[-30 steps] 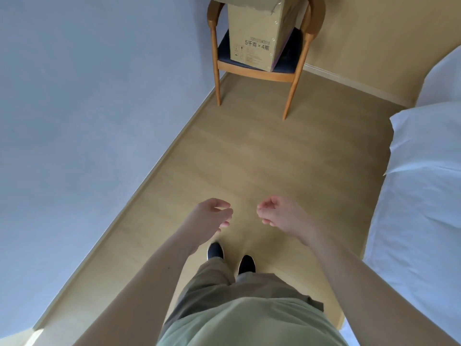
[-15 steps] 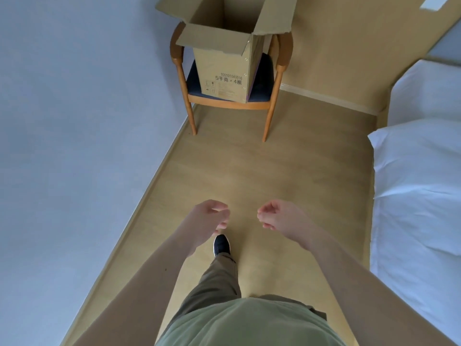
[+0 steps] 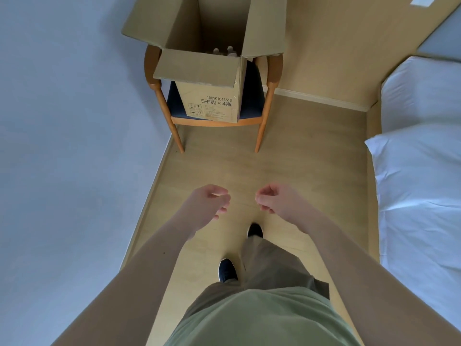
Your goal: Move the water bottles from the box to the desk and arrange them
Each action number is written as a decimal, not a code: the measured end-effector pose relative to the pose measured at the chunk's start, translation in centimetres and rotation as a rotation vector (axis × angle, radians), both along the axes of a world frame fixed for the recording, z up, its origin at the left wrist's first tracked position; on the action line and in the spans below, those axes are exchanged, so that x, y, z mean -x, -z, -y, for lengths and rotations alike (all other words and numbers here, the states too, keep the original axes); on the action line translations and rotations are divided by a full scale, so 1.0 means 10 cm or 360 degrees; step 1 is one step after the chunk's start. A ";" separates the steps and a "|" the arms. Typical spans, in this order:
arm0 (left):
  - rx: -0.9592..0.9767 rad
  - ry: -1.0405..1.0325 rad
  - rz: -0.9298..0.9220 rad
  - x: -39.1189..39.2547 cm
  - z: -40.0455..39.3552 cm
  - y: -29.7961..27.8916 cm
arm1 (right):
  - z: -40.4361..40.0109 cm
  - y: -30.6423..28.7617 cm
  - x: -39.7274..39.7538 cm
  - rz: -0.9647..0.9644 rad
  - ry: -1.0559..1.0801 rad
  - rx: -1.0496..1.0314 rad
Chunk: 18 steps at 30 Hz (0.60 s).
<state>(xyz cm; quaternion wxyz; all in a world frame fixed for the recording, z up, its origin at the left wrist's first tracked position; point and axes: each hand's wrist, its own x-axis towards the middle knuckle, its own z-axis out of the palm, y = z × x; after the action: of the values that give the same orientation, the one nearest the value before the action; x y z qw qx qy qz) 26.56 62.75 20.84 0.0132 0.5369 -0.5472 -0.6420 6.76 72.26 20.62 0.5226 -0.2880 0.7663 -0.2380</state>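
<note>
On the left a pale blue-grey wall (image 3: pixel 62 146) runs along the wooden floor (image 3: pixel 299 171). The left hand (image 3: pixel 208 206) hangs in front of the person with fingers loosely curled, its grip apart and holding nothing. Further away, at the end of the floor, a wooden chair (image 3: pixel 270 78) with a dark blue seat stands against the wall, and the cardboard box (image 3: pixel 212 101) sits on this seat with its flaps open. Inside the box, near its right side, the pale tops of water bottles (image 3: pixel 225 51) show; how many there are I cannot tell. The right hand (image 3: pixel 277 198) is near the left hand, also loosely curled and holding nothing. Below the hands two dark shoes (image 3: pixel 254 231) stand on the floor. On the right side is a bed (image 3: pixel 419 196) with white sheets
</note>
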 end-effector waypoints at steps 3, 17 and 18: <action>0.0007 0.0020 -0.0006 0.17 0.33 0.00 | 0.35 0.00 0.14 -0.0001 -0.0020 0.0035; 0.0094 -0.0117 -0.0042 1.33 2.20 -0.27 | 2.48 -0.27 1.29 -0.0007 -0.0176 0.0276; 0.0102 -0.0143 -0.0064 1.40 2.32 -0.30 | 2.62 -0.32 1.36 -0.0016 -0.0192 0.0301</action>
<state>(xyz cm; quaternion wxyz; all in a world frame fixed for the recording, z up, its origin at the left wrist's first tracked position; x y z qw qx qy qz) 12.55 39.58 23.85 0.0702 0.5471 -0.5424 -0.6337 -6.89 46.09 23.79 0.5027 -0.3828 0.7243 -0.2759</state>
